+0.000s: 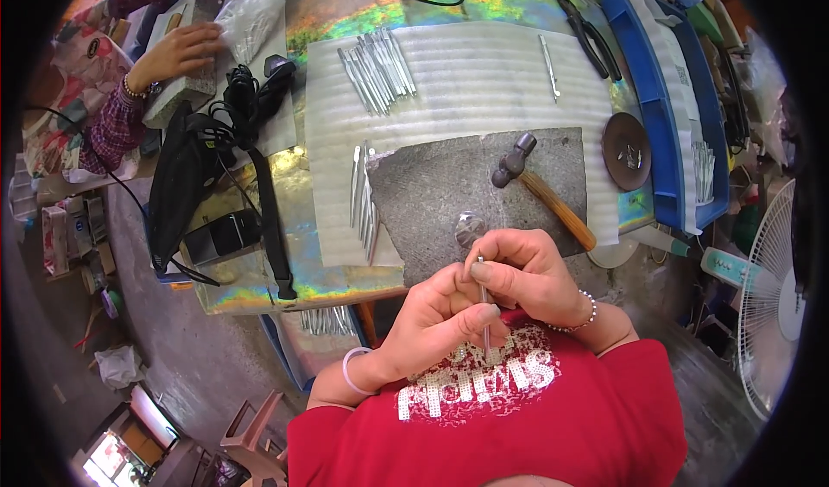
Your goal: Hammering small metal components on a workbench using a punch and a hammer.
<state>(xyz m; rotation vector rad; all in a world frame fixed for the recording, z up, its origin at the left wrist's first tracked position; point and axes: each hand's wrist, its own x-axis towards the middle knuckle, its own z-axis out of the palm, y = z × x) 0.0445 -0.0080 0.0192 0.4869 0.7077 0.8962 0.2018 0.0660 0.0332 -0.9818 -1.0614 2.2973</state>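
Note:
Close to my chest, my left hand (436, 319) and my right hand (528, 273) pinch one slim silver metal rod (485, 336). The rod stands nearly upright in the picture. My right fingers grip its upper end, and my left thumb presses its middle. Just beyond my fingertips, a round, shiny worn spot (469, 226) shows on the dark stone slab (432, 176). On the slab lies a hammer (553, 198) with a wooden handle. Several similar rods (363, 202) lie left of the slab, and a larger group (377, 71) is farther back.
White foam sheet (475, 72) covers the table. At right are pliers (590, 42), a brown dish (626, 152) with small metal bits, a blue tray (665, 142) and a fan (773, 301). A black bag (186, 185) lies left; beyond it a co-worker's hand (183, 53) touches a plastic bag (252, 16).

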